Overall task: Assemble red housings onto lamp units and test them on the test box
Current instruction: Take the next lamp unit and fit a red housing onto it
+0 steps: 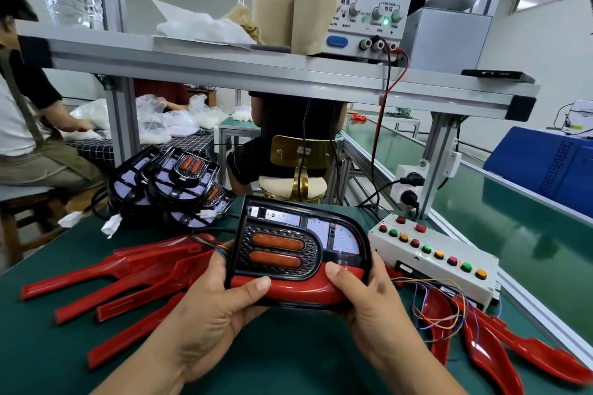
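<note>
I hold a black lamp unit (pixel 300 239) with two orange lenses upright over the green mat, and a red housing (pixel 298 290) lies along its lower edge. My left hand (pixel 211 308) grips the lower left side, thumb pressing on the red housing. My right hand (pixel 369 295) grips the lower right side, thumb on the housing too. The white test box (pixel 449 269) with rows of coloured buttons sits just right of the lamp, loose thin wires trailing from it. Its plug end is hidden.
Loose red housings (pixel 122 276) lie on the mat at left, more red housings (pixel 500 343) at right. A stack of black lamp units (pixel 179 179) stands behind. A power supply (pixel 372 0) sits on the shelf above. People sit at left and ahead. A conveyor belt (pixel 500 212) runs at right.
</note>
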Demonstrator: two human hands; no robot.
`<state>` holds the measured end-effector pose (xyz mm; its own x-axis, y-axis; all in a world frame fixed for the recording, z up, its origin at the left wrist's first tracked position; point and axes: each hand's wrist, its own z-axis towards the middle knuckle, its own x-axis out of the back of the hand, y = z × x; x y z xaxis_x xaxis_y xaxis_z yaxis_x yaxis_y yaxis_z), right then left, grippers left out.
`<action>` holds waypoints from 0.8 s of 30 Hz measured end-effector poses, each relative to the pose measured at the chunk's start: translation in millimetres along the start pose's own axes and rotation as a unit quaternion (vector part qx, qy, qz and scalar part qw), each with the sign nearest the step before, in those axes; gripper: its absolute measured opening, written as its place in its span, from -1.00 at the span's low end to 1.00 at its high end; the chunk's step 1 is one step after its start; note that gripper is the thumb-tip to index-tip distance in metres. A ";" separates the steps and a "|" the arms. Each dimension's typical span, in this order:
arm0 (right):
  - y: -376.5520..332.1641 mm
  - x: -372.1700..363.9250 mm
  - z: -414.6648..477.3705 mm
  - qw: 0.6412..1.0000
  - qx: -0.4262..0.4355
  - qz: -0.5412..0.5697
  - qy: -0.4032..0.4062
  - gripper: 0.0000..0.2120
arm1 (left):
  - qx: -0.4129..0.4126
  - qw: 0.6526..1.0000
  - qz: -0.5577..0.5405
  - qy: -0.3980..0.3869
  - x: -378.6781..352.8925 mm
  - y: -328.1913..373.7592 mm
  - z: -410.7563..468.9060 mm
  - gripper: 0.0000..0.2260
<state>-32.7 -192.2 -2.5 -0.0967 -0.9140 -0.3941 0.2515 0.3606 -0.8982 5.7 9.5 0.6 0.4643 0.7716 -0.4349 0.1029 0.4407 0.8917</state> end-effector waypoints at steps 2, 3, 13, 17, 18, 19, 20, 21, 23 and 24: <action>-0.7 -0.1 0.7 1.000 0.007 0.002 0.001 -0.43 | -0.007 1.000 -0.007 0.009 -1.3 -0.4 0.6 -0.44; -0.8 -0.2 1.1 1.000 0.010 0.002 0.001 -0.45 | -0.008 1.000 -0.011 0.013 -1.9 -0.8 0.9 -0.43; 3.0 2.1 0.6 1.000 -0.002 -0.025 -0.005 -0.46 | 0.016 0.999 -0.032 0.030 1.7 -1.4 3.8 -0.49; 0.0 3.6 -0.7 0.998 -0.044 -0.022 -0.026 -0.46 | 0.047 0.997 -0.058 -0.001 8.8 5.5 1.4 -0.48; -0.7 3.5 -1.2 0.998 -0.051 -0.017 -0.034 -0.46 | 0.052 0.996 -0.067 -0.004 10.7 7.2 0.3 -0.48; -0.7 3.3 -1.3 0.998 -0.055 -0.015 -0.038 -0.46 | 0.058 0.995 -0.076 -0.006 12.8 9.1 -0.8 -0.49; -0.7 3.0 -1.2 0.998 -0.055 -0.014 -0.037 -0.47 | 0.064 0.994 -0.085 -0.009 14.9 11.0 -1.8 -0.50; -0.2 2.9 -0.9 0.998 -0.052 -0.010 -0.034 -0.48 | 0.069 0.993 -0.092 -0.015 16.8 13.0 -2.3 -0.53; 0.1 2.5 -0.1 0.999 -0.046 0.011 -0.020 -0.51 | 0.072 0.993 -0.093 -0.024 20.5 16.6 -2.1 -0.56; -0.4 2.5 0.2 0.999 -0.045 0.019 -0.012 -0.52 | 0.071 0.994 -0.083 -0.021 22.4 17.5 -1.5 -0.57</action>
<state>-32.9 -194.6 -3.1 -0.0647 -0.9036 -0.4235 0.1670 0.4086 -0.8973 16.5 35.1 6.3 0.4659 0.6733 -0.5742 0.3027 0.4884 0.8184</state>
